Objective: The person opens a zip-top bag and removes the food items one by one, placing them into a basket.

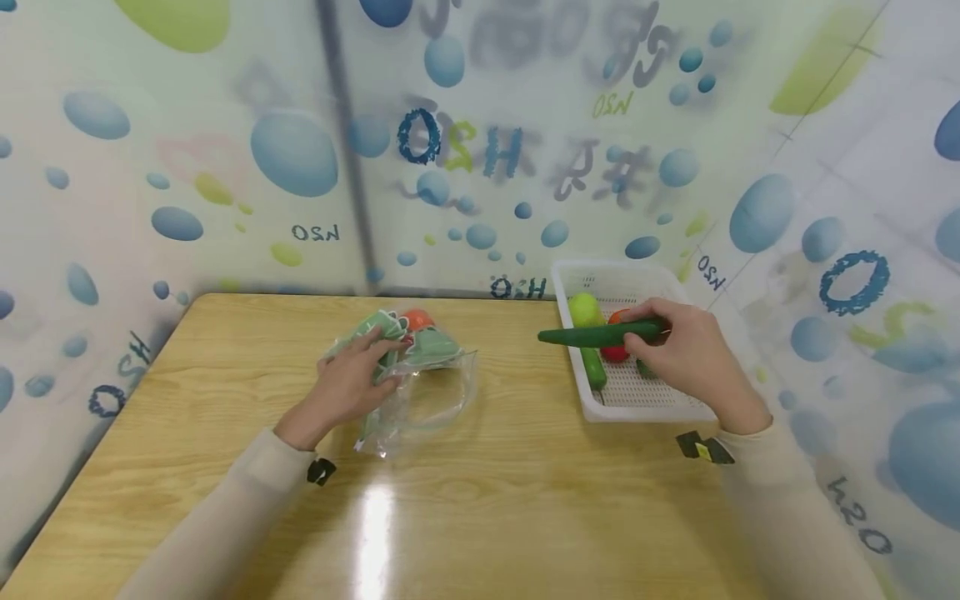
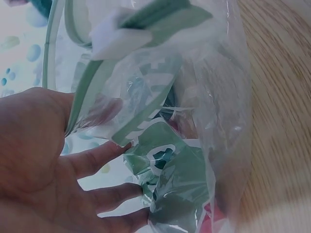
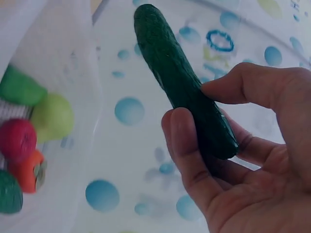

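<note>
My right hand (image 1: 692, 346) holds a dark green cucumber (image 1: 600, 335) above the basket's near-left part; in the right wrist view its thumb and fingers pinch the cucumber (image 3: 184, 87) near one end. My left hand (image 1: 348, 375) is at a clear plastic bag (image 1: 442, 396) with green printing, which lies on the table. In the left wrist view the fingers (image 2: 104, 158) are spread and fairly straight, their tips at the bag's green printed part (image 2: 177, 182). The thumb shows through the clear film. An orange-red round item (image 1: 417, 319) shows at the bag's far side.
A white plastic basket (image 1: 652, 414) stands at the table's back right. Inside are a yellow-green fruit (image 1: 585, 308), a slim green vegetable (image 1: 594, 369), a red round item (image 3: 18, 139) and an orange persimmon-like fruit (image 3: 29, 171). A patterned wall (image 1: 480, 237) rises behind the wooden table (image 1: 487, 517).
</note>
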`<state>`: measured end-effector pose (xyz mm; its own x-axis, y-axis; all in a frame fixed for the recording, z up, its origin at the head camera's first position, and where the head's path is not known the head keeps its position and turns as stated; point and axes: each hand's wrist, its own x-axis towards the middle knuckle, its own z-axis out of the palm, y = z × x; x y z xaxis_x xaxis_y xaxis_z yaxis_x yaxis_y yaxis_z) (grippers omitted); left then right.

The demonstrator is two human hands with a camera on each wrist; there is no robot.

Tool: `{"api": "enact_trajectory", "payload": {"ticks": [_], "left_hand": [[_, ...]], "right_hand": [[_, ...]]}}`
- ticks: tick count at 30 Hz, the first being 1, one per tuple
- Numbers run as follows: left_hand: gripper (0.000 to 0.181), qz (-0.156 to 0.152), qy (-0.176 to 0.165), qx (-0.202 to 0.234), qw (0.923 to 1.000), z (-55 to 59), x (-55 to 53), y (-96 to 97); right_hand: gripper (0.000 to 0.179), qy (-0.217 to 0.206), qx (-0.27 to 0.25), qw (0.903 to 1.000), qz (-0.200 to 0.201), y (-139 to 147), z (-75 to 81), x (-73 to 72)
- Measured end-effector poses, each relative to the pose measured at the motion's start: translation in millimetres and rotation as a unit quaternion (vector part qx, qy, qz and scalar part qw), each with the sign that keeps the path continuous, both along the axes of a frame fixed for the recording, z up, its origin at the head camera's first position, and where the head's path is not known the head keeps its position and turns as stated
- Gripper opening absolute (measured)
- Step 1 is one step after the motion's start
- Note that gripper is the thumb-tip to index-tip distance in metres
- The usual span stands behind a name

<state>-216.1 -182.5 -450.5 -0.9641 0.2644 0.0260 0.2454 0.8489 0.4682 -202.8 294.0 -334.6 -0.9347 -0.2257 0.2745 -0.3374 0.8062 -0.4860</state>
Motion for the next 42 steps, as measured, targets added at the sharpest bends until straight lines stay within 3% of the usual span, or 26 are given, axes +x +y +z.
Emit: {"api": "enact_trajectory", "payload": {"ticks": [5, 12, 17, 24, 33, 42], "left_hand": [[0.058, 0.004, -0.002, -0.003, 1.0, 0.4, 1.0, -3.3], [0.057, 0.008, 0.0, -0.004, 1.0, 0.2, 0.1, -7.1], [0.058, 0.01, -0.003, -0.007, 0.9999, 0.5, 0.6, -8.4], [0.059, 0.012, -0.007, -0.008, 0.9999, 0.5, 2.6, -9.1], [0.058, 0.015, -0.007, -0.008, 0.9998, 2.7, 2.6, -9.1], [0.058, 0.015, -0.009, -0.011, 0.9998, 1.9, 3.4, -8.4]], "right_hand": [[0.023, -0.047, 0.044, 0.9972, -0.038, 33, 6.0, -8.3], [0.03, -0.127, 0.091, 0.9853, -0.068, 61, 6.9, -20.8], [0.031, -0.177, 0.115, 0.976, -0.056, 64, 1.2, -25.2], [0.027, -0.232, 0.132, 0.9638, -0.001, 64, -13.2, -30.6], [0.021, -0.231, 0.156, 0.9591, 0.047, 59, -24.7, -34.0], [0.027, -0.22, 0.182, 0.9581, 0.022, 60, -39.2, -33.8]]}}
